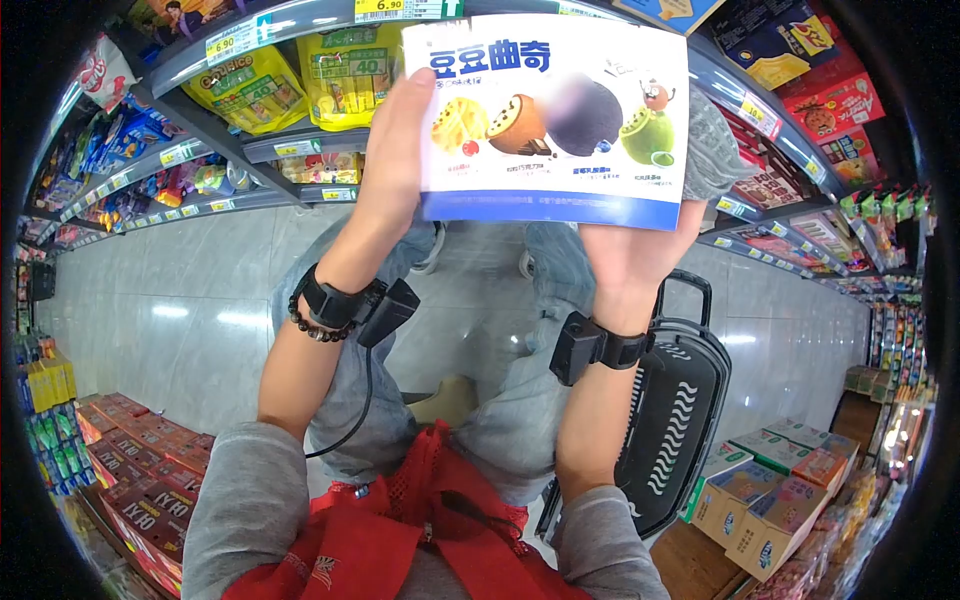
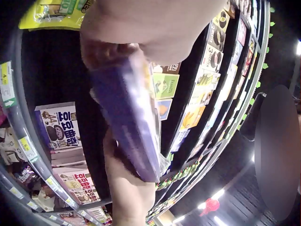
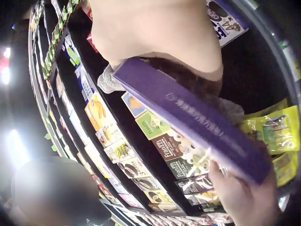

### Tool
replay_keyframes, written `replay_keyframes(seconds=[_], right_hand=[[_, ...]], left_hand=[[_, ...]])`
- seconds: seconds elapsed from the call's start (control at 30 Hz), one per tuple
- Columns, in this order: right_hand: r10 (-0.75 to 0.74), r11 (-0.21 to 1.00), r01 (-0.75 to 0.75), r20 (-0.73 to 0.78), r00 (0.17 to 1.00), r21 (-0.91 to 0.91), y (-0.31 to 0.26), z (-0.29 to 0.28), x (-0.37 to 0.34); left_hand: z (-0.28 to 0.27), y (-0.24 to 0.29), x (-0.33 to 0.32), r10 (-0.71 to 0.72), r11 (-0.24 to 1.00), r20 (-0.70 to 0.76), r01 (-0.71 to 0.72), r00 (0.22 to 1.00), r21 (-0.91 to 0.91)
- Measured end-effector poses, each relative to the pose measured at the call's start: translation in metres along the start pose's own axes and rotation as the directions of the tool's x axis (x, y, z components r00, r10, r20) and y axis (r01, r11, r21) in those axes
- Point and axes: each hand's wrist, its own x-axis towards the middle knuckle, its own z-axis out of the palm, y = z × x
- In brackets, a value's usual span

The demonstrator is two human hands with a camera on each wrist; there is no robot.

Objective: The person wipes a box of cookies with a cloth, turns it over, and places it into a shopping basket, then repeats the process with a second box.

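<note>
A printed box (image 1: 555,130) is pinched at nine o'clock by the left hand (image 1: 398,145) and gripped around five by the right hand (image 1: 640,250), apparently for steadiness.

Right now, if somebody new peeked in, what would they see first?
Probably the big white box with colourful round treats pictured on it, held up at the top by the left hand and right hand. Next might come the bright red vest at the bottom, then the black basket right of the legs.
</note>
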Motion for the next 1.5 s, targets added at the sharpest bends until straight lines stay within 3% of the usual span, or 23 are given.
replay_keyframes(seconds=[0.03, 0.2, 0.23, 0.3, 0.33, 0.4, 0.5, 0.57, 0.67, 0.77, 0.8, 0.87, 0.93, 0.97, 1.0, 1.03, 1.07, 1.13, 1.2, 1.23, 1.37, 1.47, 1.5], right_hand=[[0.030, 0.998, -0.033, 0.062, 0.998, 0.055, 0.000, 0.000, -0.001], [0.005, 0.972, -0.005, -0.001, 1.000, -0.235, 0.043, 0.006, -0.012], [0.052, 0.916, -0.024, 0.061, 0.997, -0.400, 0.053, 0.008, -0.018], [0.046, 0.569, 0.117, 0.174, 0.984, -0.814, 0.078, 0.020, -0.021], [0.048, 0.455, 0.175, 0.220, 0.974, -0.873, 0.084, 0.015, -0.017], [0.055, 0.339, 0.187, 0.218, 0.974, -0.922, 0.091, 0.008, -0.014], [-0.115, 0.178, 0.157, 0.138, 0.984, -0.971, 0.089, -0.002, -0.008], [-0.122, 0.213, 0.058, 0.033, 0.992, -0.975, 0.079, -0.002, -0.003], [-0.216, -0.065, 0.456, 0.458, 0.862, -0.888, 0.090, -0.005, -0.012], [-0.106, -0.045, 0.551, 0.553, 0.827, -0.833, 0.099, 0.028, -0.028], [-0.082, 0.012, 0.545, 0.542, 0.836, -0.839, 0.098, 0.022, -0.025], [-0.039, 0.113, 0.531, 0.530, 0.847, -0.840, 0.090, 0.010, -0.012], [-0.161, 0.056, 0.433, 0.420, 0.893, -0.900, 0.074, 0.006, -0.001], [-0.240, 0.072, 0.370, 0.344, 0.908, -0.926, 0.066, 0.006, 0.003], [-0.312, 0.096, 0.300, 0.257, 0.915, -0.949, 0.060, 0.004, 0.004], [-0.289, 0.112, 0.372, 0.328, 0.900, -0.922, 0.065, 0.000, 0.004], [-0.254, 0.044, 0.415, 0.392, 0.884, -0.909, 0.073, 0.001, 0.000], [-0.158, -0.168, 0.474, 0.498, 0.853, -0.864, 0.088, 0.013, -0.020], [0.032, -0.182, 0.584, 0.588, 0.808, -0.791, 0.091, 0.034, -0.034], [0.126, -0.174, 0.638, 0.626, 0.770, -0.750, 0.094, 0.042, -0.037], [-0.075, -0.353, 0.475, 0.531, 0.844, -0.806, 0.074, 0.041, -0.021], [-0.356, -0.385, 0.360, 0.496, 0.792, -0.850, 0.059, 0.007, -0.003], [-0.406, -0.318, 0.332, 0.444, 0.799, -0.888, 0.062, 0.001, -0.004]], left_hand=[[0.004, 0.002, 0.001, 0.095, 0.975, 0.016, -0.096, 0.995, 0.199], [-0.007, -0.019, 0.000, -0.124, 0.965, -0.107, 0.145, 0.987, 0.218], [-0.011, -0.024, -0.003, -0.096, 0.973, -0.097, 0.114, 0.991, 0.201], [-0.024, -0.048, 0.000, -0.014, 0.996, -0.080, 0.021, 0.997, 0.090], [-0.010, -0.021, -0.016, -0.227, 0.942, -0.061, 0.203, 0.972, -0.269], [-0.007, -0.016, -0.021, -0.253, 0.964, -0.044, 0.248, 0.966, -0.097], [-0.019, -0.045, -0.001, -0.329, 0.913, 0.064, 0.335, 0.942, -0.235], [0.000, -0.026, -0.002, -0.374, 0.904, 0.118, 0.390, 0.920, -0.175], [0.014, -0.006, -0.010, -0.310, 0.914, 0.063, 0.316, 0.949, -0.256], [-0.039, -0.017, -0.043, -0.005, 0.931, 0.130, 0.052, 0.992, -0.361], [-0.064, -0.023, -0.043, -0.092, 0.868, 0.165, 0.161, 0.982, -0.470], [-0.053, -0.025, -0.021, 0.086, 0.978, 0.142, -0.111, 0.986, 0.176], [-0.030, -0.015, -0.009, 0.063, 0.987, 0.300, -0.103, 0.952, 0.120], [-0.018, -0.004, -0.007, -0.005, 0.967, 0.451, 0.119, 0.892, -0.224], [-0.010, 0.004, -0.010, -0.014, 0.786, 0.598, 0.379, 0.801, -0.489], [0.001, 0.012, -0.016, -0.102, 0.823, 0.505, 0.358, 0.857, -0.441], [0.025, 0.013, -0.020, -0.017, 0.969, 0.102, 0.042, 0.995, -0.244], [0.018, 0.018, -0.021, 0.028, 0.991, 0.023, -0.025, 0.999, -0.131], [-0.010, 0.005, -0.012, 0.116, 0.583, 0.572, 0.411, 0.812, -0.701], [-0.018, 0.003, -0.013, 0.107, 0.566, 0.579, 0.429, 0.808, -0.704], [-0.021, 0.008, -0.009, 0.070, 0.574, 0.543, 0.412, 0.837, -0.708], [0.039, 0.029, -0.022, -0.017, 0.896, 0.074, 0.049, 0.997, -0.441], [0.011, 0.014, -0.009, 0.213, 0.630, 0.503, 0.276, 0.838, -0.726]])
